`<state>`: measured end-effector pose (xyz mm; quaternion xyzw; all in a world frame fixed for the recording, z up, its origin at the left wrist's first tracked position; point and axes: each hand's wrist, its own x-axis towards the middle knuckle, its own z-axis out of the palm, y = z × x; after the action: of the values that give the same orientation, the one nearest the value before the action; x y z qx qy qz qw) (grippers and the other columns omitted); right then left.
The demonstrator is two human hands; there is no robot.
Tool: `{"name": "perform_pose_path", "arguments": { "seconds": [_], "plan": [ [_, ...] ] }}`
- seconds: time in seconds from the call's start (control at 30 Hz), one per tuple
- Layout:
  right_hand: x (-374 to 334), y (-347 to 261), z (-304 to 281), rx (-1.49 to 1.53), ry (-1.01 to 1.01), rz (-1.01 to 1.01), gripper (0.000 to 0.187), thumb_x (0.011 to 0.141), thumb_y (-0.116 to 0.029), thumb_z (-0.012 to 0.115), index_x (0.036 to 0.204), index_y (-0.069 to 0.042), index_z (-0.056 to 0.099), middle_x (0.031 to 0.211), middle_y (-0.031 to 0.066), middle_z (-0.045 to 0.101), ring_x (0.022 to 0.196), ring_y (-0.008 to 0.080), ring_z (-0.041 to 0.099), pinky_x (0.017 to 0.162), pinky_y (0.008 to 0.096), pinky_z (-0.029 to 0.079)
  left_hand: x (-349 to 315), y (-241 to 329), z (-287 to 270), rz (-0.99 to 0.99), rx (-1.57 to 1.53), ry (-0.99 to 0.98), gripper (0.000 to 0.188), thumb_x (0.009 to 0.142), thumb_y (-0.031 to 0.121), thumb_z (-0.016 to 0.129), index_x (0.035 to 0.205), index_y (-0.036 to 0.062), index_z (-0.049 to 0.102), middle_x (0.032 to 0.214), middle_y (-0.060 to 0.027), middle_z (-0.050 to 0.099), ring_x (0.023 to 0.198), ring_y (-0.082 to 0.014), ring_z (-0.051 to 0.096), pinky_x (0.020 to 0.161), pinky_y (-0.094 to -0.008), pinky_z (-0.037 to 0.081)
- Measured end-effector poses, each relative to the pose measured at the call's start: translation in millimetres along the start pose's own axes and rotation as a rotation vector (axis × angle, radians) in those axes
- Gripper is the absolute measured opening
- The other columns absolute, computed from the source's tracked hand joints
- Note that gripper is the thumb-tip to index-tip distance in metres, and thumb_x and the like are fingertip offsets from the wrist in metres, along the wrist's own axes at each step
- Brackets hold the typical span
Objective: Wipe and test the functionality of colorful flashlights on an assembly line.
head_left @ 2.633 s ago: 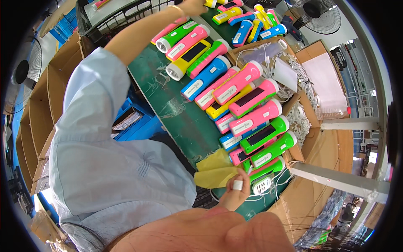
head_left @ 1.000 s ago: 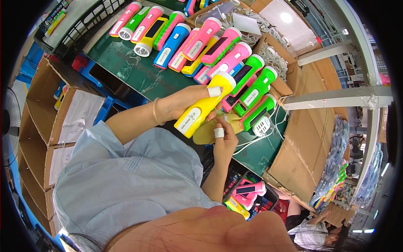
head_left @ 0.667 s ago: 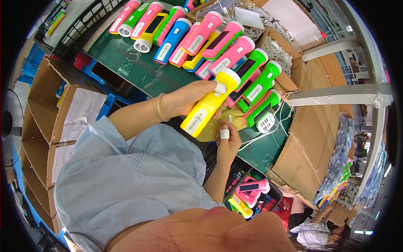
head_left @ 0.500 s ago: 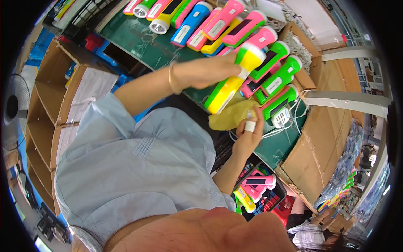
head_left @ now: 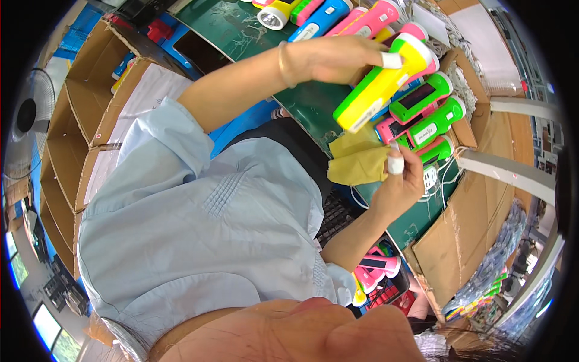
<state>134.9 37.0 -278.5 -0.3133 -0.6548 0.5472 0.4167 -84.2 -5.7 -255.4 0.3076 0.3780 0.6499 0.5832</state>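
Observation:
A yellow-and-green flashlight [head_left: 375,95] with a white rim is gripped around its neck by my left hand [head_left: 338,59]. Its wide end points to the upper right and its narrow end slants down over a yellow cloth [head_left: 356,161]. My right hand [head_left: 399,188] pinches the edge of that cloth, and one of its fingers has a white wrap. A similar white wrap shows on a finger of my left hand. Green flashlights [head_left: 431,128] with dark panels and pink flashlights [head_left: 368,21] lie in rows on the green tabletop [head_left: 224,36] beyond my hands.
A power strip [head_left: 429,178] with white cables sits right of my right hand. A cardboard box [head_left: 464,114] and a large cardboard sheet [head_left: 458,235] stand along the right side. Below my right forearm, a container holds pink flashlights [head_left: 381,265]. Cardboard shelving [head_left: 69,151] and a fan [head_left: 27,117] are at left.
The whole view has shifted, and both hands appear farther right. The flashlight has been raised and tilted slightly in my left hand. The cloth stays in my right hand, lower beneath the flashlight.

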Motion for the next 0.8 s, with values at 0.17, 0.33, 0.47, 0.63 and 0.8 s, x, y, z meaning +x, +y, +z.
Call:
{"name": "perform_pose_path", "arguments": {
  "seconds": [0.17,0.33,0.47,0.63,0.8],
  "plan": [
    [6.6,-21.0,35.6,-0.721,-0.089,-0.623,0.020,0.067,0.006,0.063,0.085,-0.001,0.060,0.082,0.0108,0.056,0.074,0.0247,0.056,0.066,0.0312,0.046,-21.0,-34.2,24.3,0.043,0.013,0.141,0.046,0.089,0.036,0.050,0.117,-0.0002,0.046,0.102,-0.0091,0.057,0.091,-0.0151,0.056,0.078,-0.0289,0.047],
    [13.3,-37.9,13.9,-0.284,-0.620,-0.316,0.021,0.066,0.002,0.067,0.085,-0.003,0.059,0.080,0.0095,0.057,0.072,0.0227,0.056,0.062,0.0301,0.044,-21.9,-41.7,25.8,0.159,-0.196,-0.055,0.056,0.085,0.049,0.051,0.115,0.0024,0.043,0.091,-0.0085,0.052,0.076,-0.0161,0.054,0.066,-0.0285,0.046],
    [-14.3,-43.1,27.6,-0.344,-0.547,-0.475,0.024,0.063,-0.002,0.070,0.084,-0.004,0.059,0.084,0.0081,0.054,0.071,0.0233,0.051,0.060,0.0312,0.042,-12.8,-44.1,21.5,0.248,-0.534,-0.228,0.062,0.083,0.058,0.046,0.114,0.0042,0.042,0.091,-0.0068,0.050,0.076,-0.0163,0.049,0.069,-0.0294,0.044],
    [-25.6,-17.9,20.6,-0.442,-0.440,-0.743,0.036,0.062,-0.005,0.071,0.096,-0.005,0.061,0.081,0.0073,0.049,0.069,0.0240,0.047,0.058,0.0321,0.040,-13.9,-46.1,10.7,0.202,-0.898,-0.425,0.062,0.082,0.062,0.044,0.111,0.0074,0.043,0.088,-0.0040,0.046,0.078,-0.0170,0.044,0.072,-0.0290,0.042],
    [-21.9,-17.6,31.4,-0.577,-0.435,-0.866,0.038,0.060,-0.005,0.072,0.096,-0.006,0.062,0.078,0.0051,0.049,0.068,0.0212,0.048,0.057,0.0309,0.039,-12.1,-53.4,30.2,0.240,-0.803,-0.322,0.066,0.079,0.066,0.042,0.109,0.0077,0.044,0.085,-0.0038,0.047,0.085,-0.0201,0.044,0.080,-0.0329,0.040]
  ]
}}
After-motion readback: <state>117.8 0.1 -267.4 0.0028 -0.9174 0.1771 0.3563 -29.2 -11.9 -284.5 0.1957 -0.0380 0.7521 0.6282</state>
